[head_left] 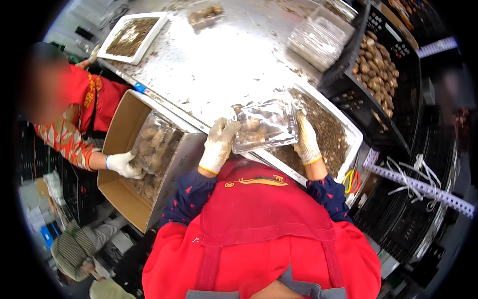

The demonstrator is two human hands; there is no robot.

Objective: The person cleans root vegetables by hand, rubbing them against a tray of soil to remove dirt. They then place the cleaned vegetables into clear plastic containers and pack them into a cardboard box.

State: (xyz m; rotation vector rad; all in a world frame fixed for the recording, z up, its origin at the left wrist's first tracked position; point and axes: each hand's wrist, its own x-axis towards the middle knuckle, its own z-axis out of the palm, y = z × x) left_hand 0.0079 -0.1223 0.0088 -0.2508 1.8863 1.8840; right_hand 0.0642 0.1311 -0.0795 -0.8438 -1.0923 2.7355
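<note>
Between both gloved hands I hold a clear plastic clamshell box (266, 125) with brown, round mushroom-like produce inside; its lid looks closed. My left hand (219, 144), in a soiled white knit glove, grips the box's left end. The right end is held by my right hand (308, 140), gloved alike, its fingers partly hidden behind the box. Below the box and right hand lies a white foam tray (353, 130) with dark brown loose debris. To the left, a co-worker's gloved hand (125, 164) touches filled clear boxes (155, 140) inside an open cardboard carton (119, 129).
A black crate (373, 108) of brown produce stands right, beside stacked clear containers (319, 39). Another foam tray (137, 56) and a filled clear box (205, 17) lie on the metal table (179, 78). Scissors (351, 181) are near my right sleeve. More people are at lower left.
</note>
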